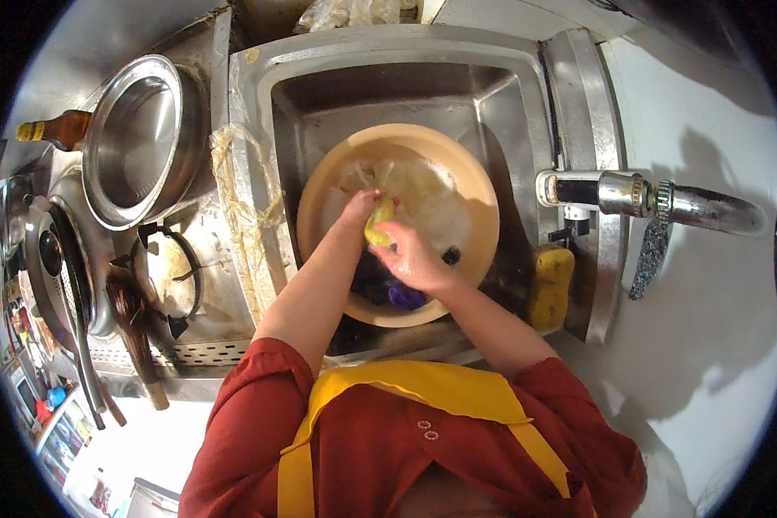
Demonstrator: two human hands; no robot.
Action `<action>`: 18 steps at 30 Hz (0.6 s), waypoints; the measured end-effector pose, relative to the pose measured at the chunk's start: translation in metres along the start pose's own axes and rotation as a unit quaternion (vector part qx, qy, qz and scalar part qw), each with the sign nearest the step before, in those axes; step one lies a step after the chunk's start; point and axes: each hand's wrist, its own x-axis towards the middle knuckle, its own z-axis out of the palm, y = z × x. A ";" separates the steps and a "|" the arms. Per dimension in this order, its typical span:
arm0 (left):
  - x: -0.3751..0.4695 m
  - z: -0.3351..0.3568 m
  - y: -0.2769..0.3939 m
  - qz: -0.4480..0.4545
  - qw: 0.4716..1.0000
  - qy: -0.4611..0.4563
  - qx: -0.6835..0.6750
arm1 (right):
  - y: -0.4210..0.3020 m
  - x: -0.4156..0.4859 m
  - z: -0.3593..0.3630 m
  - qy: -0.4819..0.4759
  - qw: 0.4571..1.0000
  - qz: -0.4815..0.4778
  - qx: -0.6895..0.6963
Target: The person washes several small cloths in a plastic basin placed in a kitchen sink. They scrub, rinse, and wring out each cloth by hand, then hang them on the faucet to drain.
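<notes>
A peach-coloured plastic basin (pixel 482 213) holding cloudy, soapy water stands in a stainless steel sink (pixel 395 87). Over the water my two hands meet at a small yellow piece, perhaps a cloth or sponge (pixel 380 223). My left hand (pixel 364 202) is closed around its upper left side, its fingers partly hidden. From the lower right my right hand (pixel 408 252) grips the same piece between thumb and fingers. Below my right hand lies a purple item (pixel 406 296) with dark material around it, partly in shadow. A small black item (pixel 451 256) sits just right of that hand.
A chrome faucet (pixel 628 194) and a yellow sponge (pixel 552 288) are at the sink's right. On the left, a gas stove holds a metal pot (pixel 94 168), a brown bottle (pixel 68 129), a brush (pixel 133 317) and a pan with long-handled utensils (pixel 71 285). Crumpled plastic (pixel 249 194) covers the left rim.
</notes>
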 end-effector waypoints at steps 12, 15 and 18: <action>0.068 -0.031 -0.072 0.174 0.899 0.063 0.397 | 0.036 0.035 0.001 0.252 0.938 0.031 -0.235; 0.028 0.013 -0.053 0.091 0.981 0.170 0.027 | 0.061 0.048 -0.032 0.181 0.951 0.044 -0.246; -0.007 0.031 -0.010 0.172 0.971 0.164 -0.028 | 0.074 0.054 -0.056 0.174 0.903 -0.086 -0.384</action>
